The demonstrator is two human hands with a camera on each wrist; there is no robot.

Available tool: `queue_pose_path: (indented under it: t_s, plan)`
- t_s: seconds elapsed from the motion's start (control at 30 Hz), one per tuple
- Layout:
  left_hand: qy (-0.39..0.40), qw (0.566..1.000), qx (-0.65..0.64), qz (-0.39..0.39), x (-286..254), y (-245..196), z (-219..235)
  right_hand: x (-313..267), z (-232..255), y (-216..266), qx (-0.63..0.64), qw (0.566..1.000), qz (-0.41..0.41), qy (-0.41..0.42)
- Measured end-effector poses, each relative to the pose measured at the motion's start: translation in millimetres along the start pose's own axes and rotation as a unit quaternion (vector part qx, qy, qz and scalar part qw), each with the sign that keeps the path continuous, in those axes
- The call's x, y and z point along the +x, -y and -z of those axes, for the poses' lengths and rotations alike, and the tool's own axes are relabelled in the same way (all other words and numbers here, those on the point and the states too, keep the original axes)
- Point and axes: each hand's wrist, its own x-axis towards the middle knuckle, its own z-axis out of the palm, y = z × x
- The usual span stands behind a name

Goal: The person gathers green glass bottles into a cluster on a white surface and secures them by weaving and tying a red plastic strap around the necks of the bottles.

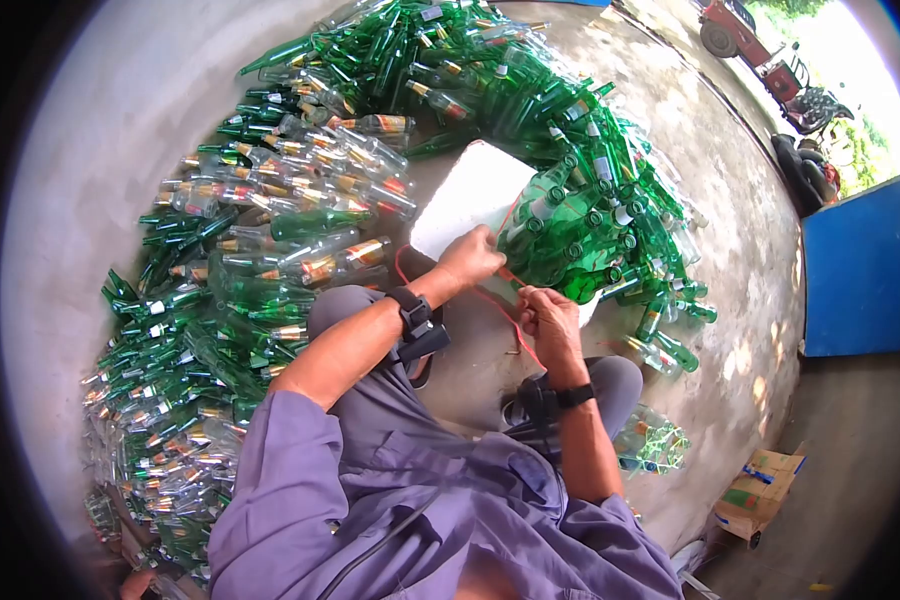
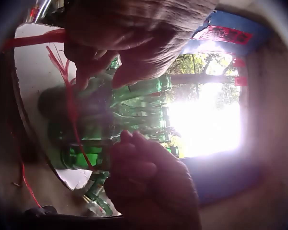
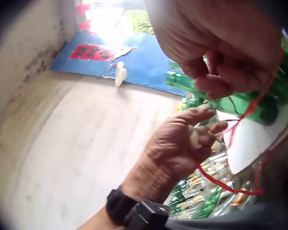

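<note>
A bundle of green glass bottles (image 1: 560, 240) rests on a white board (image 1: 460, 200) before the person's knees, necks toward the right. Red string (image 1: 511, 213) runs across the side of the bundle. My left hand (image 1: 473, 256) pinches the string beside the bottles. Close by on the right, my right hand (image 1: 553, 322) grips another stretch of it, with fingers curled. In the right wrist view the string (image 3: 252, 108) gathers into a knot-like crossing against the bottles, and a loose length hangs below the left hand (image 3: 175, 143).
Heaps of green and clear bottles (image 1: 300, 185) curve around the left and far sides. More green bottles (image 1: 660, 260) lie right of the bundle. A blue panel (image 1: 860, 265) stands at the right, a cardboard box (image 1: 758, 492) below it. A red vehicle (image 1: 760, 50) is outside.
</note>
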Motion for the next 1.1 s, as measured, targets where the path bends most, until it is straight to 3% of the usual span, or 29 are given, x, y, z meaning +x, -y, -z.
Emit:
queue_pose_path:
  t_s: [0.17, 0.23, 0.3, 0.33, 0.4, 0.43, 0.47, 0.5, 0.53, 0.57, 0.63, 0.7, 0.8, 0.93, 1.1]
  plan:
    - [0.027, 0.998, 0.064, 0.0, -7.1, -25.1, 7.1, -14.3, -19.8, 92.9, -0.201, 0.966, 0.155, -0.052]
    - [0.045, 0.995, 0.092, 0.011, -5.5, -27.8, 6.8, -1.3, -22.5, 120.4, -0.355, 0.899, 0.247, -0.069]
    - [0.049, 0.991, 0.124, 0.008, -9.4, -40.2, 11.7, 14.0, -30.8, 140.5, -0.466, 0.835, 0.276, -0.099]
    - [0.051, 0.986, 0.156, 0.006, -11.0, -45.3, 13.3, 26.8, -31.7, 144.1, -0.469, 0.833, 0.276, -0.098]
    - [0.044, 0.988, 0.15, -0.01, -10.9, -46.4, 9.7, 50.1, -33.7, 146.5, -0.616, 0.663, 0.405, -0.13]
    - [0.038, 0.988, 0.148, -0.026, -11.2, -46.2, 8.3, 57.3, -36.8, 150.4, -0.619, 0.661, 0.405, -0.127]
    - [-0.012, 0.985, 0.15, -0.081, -10.6, -36.5, -0.3, 63.6, -40.3, 154.3, -0.672, 0.656, 0.329, -0.092]
    - [-0.013, 0.986, 0.147, -0.079, -11.7, -37.9, -1.1, 67.2, -43.2, 156.6, -0.72, 0.645, 0.25, -0.057]
    - [-0.028, 0.985, 0.145, -0.094, -11.5, -39.9, -2.2, 75.2, -41.2, 150.2, -0.723, 0.619, 0.302, -0.051]
    - [-0.042, 0.983, 0.144, -0.109, -10.6, -42.3, -3.2, 82.2, -42.3, 151.3, -0.724, 0.618, 0.302, -0.049]
    - [-0.06, 0.981, 0.135, -0.124, -9.3, -46.5, -7.4, 93.0, -49.0, 154.6, -0.701, 0.698, 0.147, -0.001]
    - [-0.079, 0.979, 0.127, -0.139, -7.5, -49.8, -11.5, 99.6, -48.7, 154.2, -0.67, 0.719, 0.184, -0.001]
    - [-0.109, 0.975, 0.109, -0.161, -3.3, -53.3, -18.6, 104.2, -52.3, 159.1, -0.654, 0.751, 0.091, 0.008]
    - [-0.145, 0.972, 0.071, -0.173, 3.7, -53.3, -23.3, 108.8, -57.0, 158.0, -0.642, 0.763, 0.073, 0.024]
    - [-0.152, 0.969, 0.094, -0.171, 4.4, -56.6, -21.5, 118.3, -62.1, 148.4, -0.604, 0.789, 0.11, 0.016]
